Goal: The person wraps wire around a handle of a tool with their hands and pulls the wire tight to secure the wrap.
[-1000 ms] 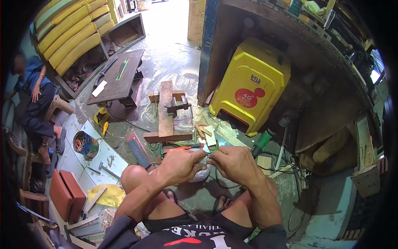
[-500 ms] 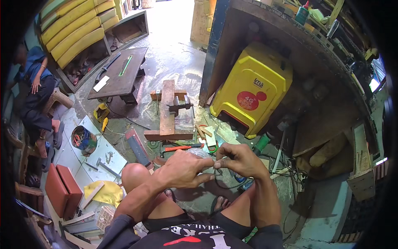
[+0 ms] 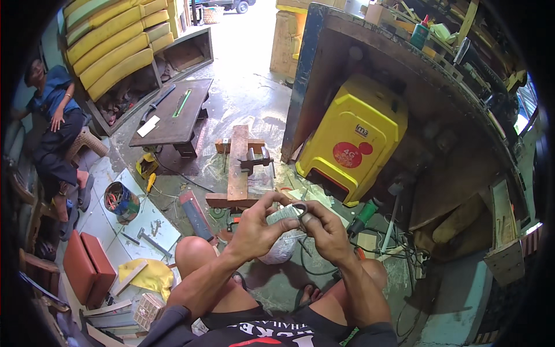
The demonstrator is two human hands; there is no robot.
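Observation:
Both my hands meet in front of my knees. A small pale piece with fine ridges sits between the thumb and fingers of my left hand. Against its right end is a dark curved loop, pinched by the thumb and fingers of my right hand. Whether the loop and the pale piece are joined I cannot tell. Just below my hands lies a clear plastic bag, partly covered by them. Beside it shows a thin pointed metal rod.
A wooden frame with a clamp stands ahead. The low dark table is beyond it, left. A yellow plastic stool leans under the bench at right. Tool bucket, hammer and cables lie around. A person sits at far left.
My hands have turned and come up slightly, and the pale ridged piece now shows between them. The dark loop has risen above the fingertips. My view has shifted a little upward.

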